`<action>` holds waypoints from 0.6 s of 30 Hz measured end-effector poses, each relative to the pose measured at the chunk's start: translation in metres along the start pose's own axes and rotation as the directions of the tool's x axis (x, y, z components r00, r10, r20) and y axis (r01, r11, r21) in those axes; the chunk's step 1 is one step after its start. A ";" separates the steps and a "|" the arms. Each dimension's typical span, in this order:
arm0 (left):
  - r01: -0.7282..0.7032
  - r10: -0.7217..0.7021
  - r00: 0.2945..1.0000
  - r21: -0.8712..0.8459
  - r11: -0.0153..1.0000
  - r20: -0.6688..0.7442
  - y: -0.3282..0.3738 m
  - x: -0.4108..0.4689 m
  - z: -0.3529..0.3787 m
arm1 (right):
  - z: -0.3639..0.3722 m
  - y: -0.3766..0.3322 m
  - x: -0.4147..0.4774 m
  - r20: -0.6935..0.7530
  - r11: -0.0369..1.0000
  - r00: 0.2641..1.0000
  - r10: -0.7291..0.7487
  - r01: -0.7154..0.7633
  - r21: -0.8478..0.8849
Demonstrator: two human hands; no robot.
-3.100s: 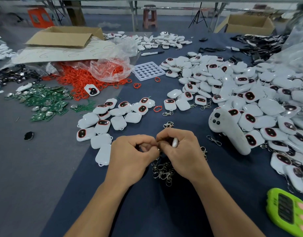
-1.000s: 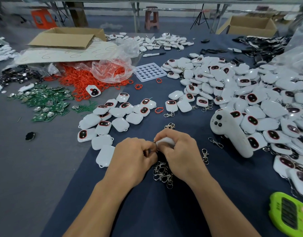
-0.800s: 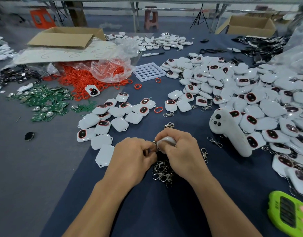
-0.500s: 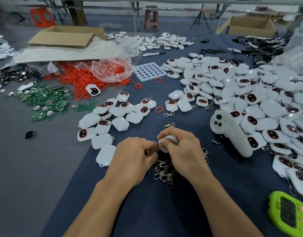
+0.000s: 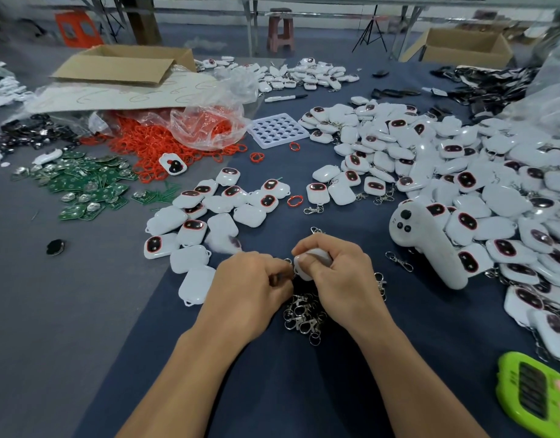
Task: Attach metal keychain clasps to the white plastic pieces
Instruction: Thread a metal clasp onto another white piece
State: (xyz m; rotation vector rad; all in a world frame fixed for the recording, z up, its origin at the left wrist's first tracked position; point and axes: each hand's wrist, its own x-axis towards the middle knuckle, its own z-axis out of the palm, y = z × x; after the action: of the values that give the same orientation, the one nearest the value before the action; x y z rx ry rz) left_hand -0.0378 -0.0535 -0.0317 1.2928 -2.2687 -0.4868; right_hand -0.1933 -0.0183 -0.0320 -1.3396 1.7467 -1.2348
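Two hands are held close together over the dark blue cloth. One white plastic piece is gripped in the right hand. The fingers are curled round it, so only a bit of it can be seen. A small metal clasp is pinched in the curled fingers of the left hand, right beside the edge of the white plastic piece. Most of the metal clasp is hidden, and it cannot be told if it is hooked on.

A pile of clasps is seen on the cloth just under and behind both hands, nearer to the person. One loose clasp is seen just to the right of the right hand. A white controller is laid a little further out on that side, and a big heap of white pieces is spread past it. A green gadget is seen far right, close to the person.

A small group of white pieces is laid beyond the left hand. Red rings and green boards are seen well beyond it, to the left.
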 end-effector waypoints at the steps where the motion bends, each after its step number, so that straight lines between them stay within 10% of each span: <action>1: 0.001 -0.001 1.000 -0.005 1.000 0.004 0.000 0.000 0.000 | 0.000 0.000 0.000 0.001 1.000 1.000 0.001 -0.001 0.000; 18: -0.003 0.003 1.000 0.022 1.000 0.005 0.000 0.000 0.000 | -0.001 0.001 0.001 0.006 1.000 1.000 0.004 -0.004 0.001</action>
State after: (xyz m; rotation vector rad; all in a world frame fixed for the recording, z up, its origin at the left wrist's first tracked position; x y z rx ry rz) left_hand -0.0382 -0.0535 -0.0317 1.3005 -2.2861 -0.4656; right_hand -0.1949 -0.0189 -0.0319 -1.3375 1.7434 -1.2277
